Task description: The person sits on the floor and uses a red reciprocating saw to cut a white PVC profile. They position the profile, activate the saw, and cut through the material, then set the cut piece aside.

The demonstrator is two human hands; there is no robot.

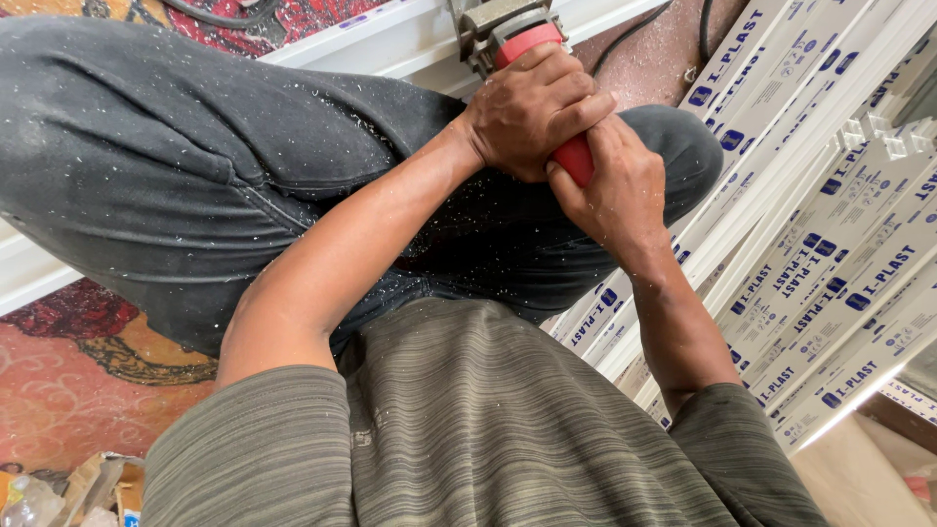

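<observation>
Red-handled power tool with grey metal head [527,49] points far, its long axis running near to far; our left hand [532,112] and right hand [610,185] clench its smooth handle above white plastic profiles [830,263].

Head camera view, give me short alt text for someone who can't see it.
Both hands, left hand and right hand, grip the red-handled power tool over a white plastic profile. The person crouches in dark trousers flecked with white shavings; more white profiles lie stacked to the right.
</observation>
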